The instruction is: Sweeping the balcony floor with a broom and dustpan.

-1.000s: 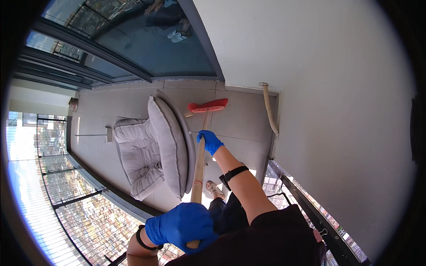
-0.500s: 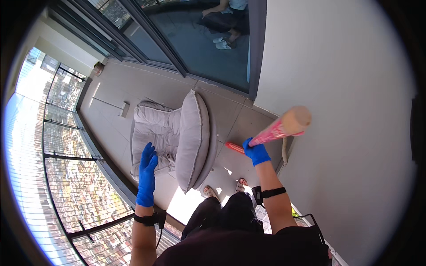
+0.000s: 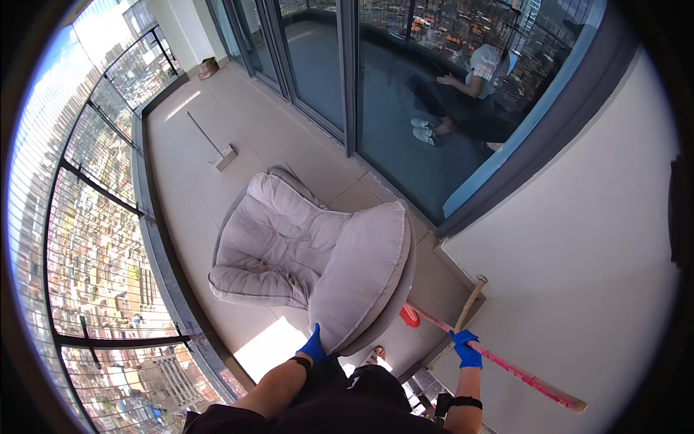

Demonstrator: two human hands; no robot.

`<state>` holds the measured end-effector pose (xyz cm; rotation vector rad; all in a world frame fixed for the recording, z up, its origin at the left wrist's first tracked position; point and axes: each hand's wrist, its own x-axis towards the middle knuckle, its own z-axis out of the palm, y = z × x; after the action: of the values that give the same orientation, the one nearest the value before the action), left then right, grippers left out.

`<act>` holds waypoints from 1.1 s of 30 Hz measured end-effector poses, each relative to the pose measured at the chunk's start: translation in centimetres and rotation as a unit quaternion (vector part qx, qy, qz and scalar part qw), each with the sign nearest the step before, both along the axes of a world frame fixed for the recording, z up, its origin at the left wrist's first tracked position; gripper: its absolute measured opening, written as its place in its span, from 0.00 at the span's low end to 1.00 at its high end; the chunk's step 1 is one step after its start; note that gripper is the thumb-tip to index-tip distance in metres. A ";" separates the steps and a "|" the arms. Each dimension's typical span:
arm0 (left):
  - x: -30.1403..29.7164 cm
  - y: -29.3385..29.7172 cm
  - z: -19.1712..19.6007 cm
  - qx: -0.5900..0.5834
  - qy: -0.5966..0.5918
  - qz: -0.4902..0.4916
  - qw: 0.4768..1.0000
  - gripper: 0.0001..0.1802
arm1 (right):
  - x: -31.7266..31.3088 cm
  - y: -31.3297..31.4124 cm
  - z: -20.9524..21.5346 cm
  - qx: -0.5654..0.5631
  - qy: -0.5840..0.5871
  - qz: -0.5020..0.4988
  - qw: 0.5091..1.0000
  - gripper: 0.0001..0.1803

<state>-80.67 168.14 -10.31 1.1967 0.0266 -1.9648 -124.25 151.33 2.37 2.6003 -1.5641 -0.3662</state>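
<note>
My left hand (image 3: 315, 347), in a blue glove, grips the lower rim of a big round grey cushioned chair (image 3: 318, 260) on the balcony floor. Gloved in blue too, my right hand (image 3: 466, 349) is closed around the long handle of a red broom (image 3: 499, 362). The broom's red head (image 3: 409, 315) pokes out behind the chair's edge, low near the wall corner. Its wooden handle end points to the lower right.
A white wall (image 3: 578, 253) stands at the right, with a tan stick (image 3: 470, 300) leaning in its corner. Glass sliding doors (image 3: 405, 94) reflect a person. A flat mop (image 3: 217, 148) lies on the tiles. A glass railing (image 3: 101, 239) bounds the left.
My view has turned toward the doors. My left hand went from raised in the air to gripping the chair's rim. The broom has swung down, its head now behind the chair.
</note>
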 end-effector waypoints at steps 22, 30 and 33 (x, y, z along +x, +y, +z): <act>3.3 -9.2 0.4 -0.063 0.264 0.175 0.946 0.34 | 0.1 14.0 -3.9 0.384 -0.719 -0.527 -0.240 0.21; 17.8 -22.0 -2.6 -0.136 0.145 0.188 0.962 0.18 | -0.1 18.0 1.5 0.354 -0.768 -0.512 -0.149 0.18; 27.7 -23.4 -6.3 -0.336 -0.315 0.060 0.886 0.18 | 0.8 16.9 3.0 0.416 -0.723 -0.551 -0.027 0.20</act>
<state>-53.01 144.69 -16.56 1.2388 -0.8267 -1.2201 -123.41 168.24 5.37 0.4315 0.9366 -0.8218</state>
